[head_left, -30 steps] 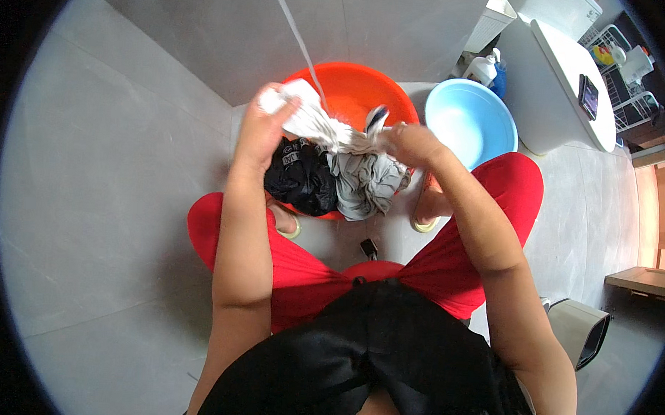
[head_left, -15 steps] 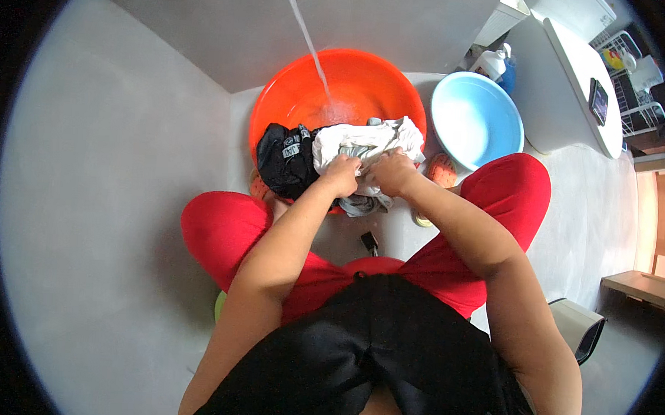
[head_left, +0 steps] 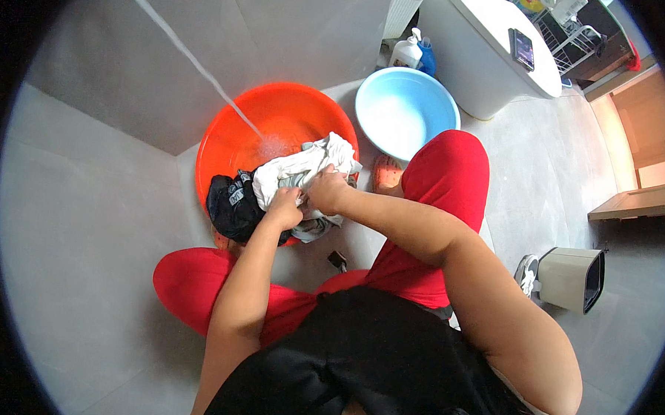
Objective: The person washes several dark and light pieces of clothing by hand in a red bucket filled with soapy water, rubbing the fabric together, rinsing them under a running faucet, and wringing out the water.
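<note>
A stream of water [head_left: 194,60] falls into the large orange basin [head_left: 223,140] between my knees. Bunched over its near edge is a white garment [head_left: 302,162], pinched in my closed left hand [head_left: 284,208] on its near side. My right hand [head_left: 327,191], just beyond and to the right, has its fingers closed on the same cloth; the fingertips are partly hidden. A black garment [head_left: 232,207] with a pale printed patch hangs over the basin's left rim. Some grey cloth [head_left: 315,229] shows below my hands.
A light blue basin [head_left: 407,114] stands to the right, with a white pump bottle [head_left: 406,53] and a blue bottle [head_left: 427,59] behind. A phone [head_left: 522,49] lies on a white toilet-like fixture [head_left: 466,43]. Farther right are a bin [head_left: 570,279] and a sneaker [head_left: 526,274].
The whole view has turned and shifted, so the basins now appear lower and farther left. Both hands stay on the white garment, and the water keeps running.
</note>
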A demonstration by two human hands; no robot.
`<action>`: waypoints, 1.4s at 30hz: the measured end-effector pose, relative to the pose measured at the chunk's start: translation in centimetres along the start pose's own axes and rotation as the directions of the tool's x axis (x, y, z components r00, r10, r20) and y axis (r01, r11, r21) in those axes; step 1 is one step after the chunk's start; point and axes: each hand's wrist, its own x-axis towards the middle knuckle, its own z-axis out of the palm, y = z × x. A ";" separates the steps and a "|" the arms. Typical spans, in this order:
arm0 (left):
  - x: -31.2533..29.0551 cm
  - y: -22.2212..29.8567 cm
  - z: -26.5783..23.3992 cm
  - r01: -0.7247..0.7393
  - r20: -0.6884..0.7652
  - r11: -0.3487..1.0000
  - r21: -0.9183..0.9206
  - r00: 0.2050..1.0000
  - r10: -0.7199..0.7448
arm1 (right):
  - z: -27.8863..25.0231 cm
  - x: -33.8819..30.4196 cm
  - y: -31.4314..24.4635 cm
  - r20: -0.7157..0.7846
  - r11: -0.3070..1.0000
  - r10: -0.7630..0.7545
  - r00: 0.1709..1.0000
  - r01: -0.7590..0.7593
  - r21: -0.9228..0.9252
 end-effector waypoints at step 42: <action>1.7 -10.6 -3.2 0.568 -0.024 0.276 -0.775 0.409 -0.912 | 19.9 6.4 5.4 0.598 -0.703 0.392 0.699 -0.191 0.685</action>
